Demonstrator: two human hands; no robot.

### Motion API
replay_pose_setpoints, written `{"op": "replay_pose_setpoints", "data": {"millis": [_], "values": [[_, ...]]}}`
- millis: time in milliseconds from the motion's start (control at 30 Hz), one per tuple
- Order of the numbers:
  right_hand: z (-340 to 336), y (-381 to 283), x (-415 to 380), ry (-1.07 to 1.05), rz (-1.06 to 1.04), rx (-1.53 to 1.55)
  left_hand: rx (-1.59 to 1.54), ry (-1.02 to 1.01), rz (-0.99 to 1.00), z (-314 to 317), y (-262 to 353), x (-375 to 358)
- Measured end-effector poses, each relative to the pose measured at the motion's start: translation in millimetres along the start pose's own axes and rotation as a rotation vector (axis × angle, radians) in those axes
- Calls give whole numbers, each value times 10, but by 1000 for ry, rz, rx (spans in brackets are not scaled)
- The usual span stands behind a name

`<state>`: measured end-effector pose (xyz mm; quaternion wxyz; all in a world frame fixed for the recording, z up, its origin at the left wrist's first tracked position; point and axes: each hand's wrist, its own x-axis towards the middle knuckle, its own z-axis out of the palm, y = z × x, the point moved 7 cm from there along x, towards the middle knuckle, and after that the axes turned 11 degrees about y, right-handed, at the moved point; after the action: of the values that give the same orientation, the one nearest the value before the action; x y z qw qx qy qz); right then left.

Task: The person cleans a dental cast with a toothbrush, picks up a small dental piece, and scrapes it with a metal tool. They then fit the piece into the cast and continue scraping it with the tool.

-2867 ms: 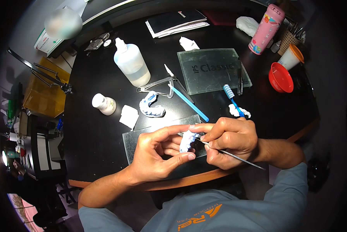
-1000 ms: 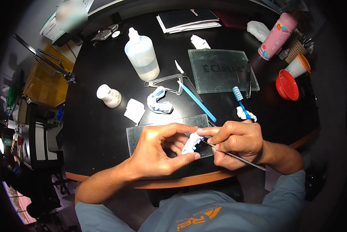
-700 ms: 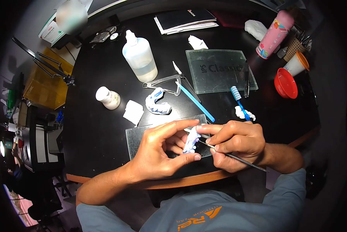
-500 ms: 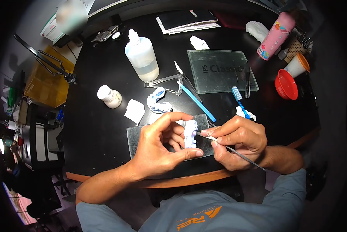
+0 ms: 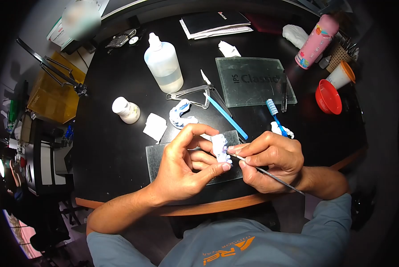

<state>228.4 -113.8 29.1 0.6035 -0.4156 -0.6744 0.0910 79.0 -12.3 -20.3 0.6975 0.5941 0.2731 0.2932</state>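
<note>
Between the thumb and fingers of my left hand [image 5: 186, 164] is a white dental model [image 5: 219, 148], its tooth side turned to the right. My right hand [image 5: 273, 162] pinches a thin metal carving tool [image 5: 270, 174] like a pen. The tool's tip meets or nearly meets the model's right side; exact contact is too small to tell. Below both hands lies a dark flat slab [image 5: 157, 155], partly covered by my left hand. Another dental model [image 5: 180, 116], horseshoe-shaped and white-blue, rests on the table just beyond my left hand.
Beyond my hands lie a blue-handled tool [image 5: 226, 116], a metal caliper [image 5: 195, 95] and a glass plate [image 5: 253, 84]. A liquid bottle [image 5: 164, 66] and a small white jar [image 5: 126, 111] stand left. To the right are a blue toothbrush [image 5: 276, 116], a red bowl [image 5: 327, 98] and a pink bottle [image 5: 317, 42].
My left hand has tilted the dental model slightly and raised it a little. My right hand has shifted slightly left, with the tool still at the model's right side.
</note>
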Motion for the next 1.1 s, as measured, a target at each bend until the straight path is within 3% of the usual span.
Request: {"op": "replay_pose_setpoints", "data": {"millis": [1100], "values": [[-6, -13, 5, -36, 8, 26, 53, -31, 86, -9, -20, -26]]}}
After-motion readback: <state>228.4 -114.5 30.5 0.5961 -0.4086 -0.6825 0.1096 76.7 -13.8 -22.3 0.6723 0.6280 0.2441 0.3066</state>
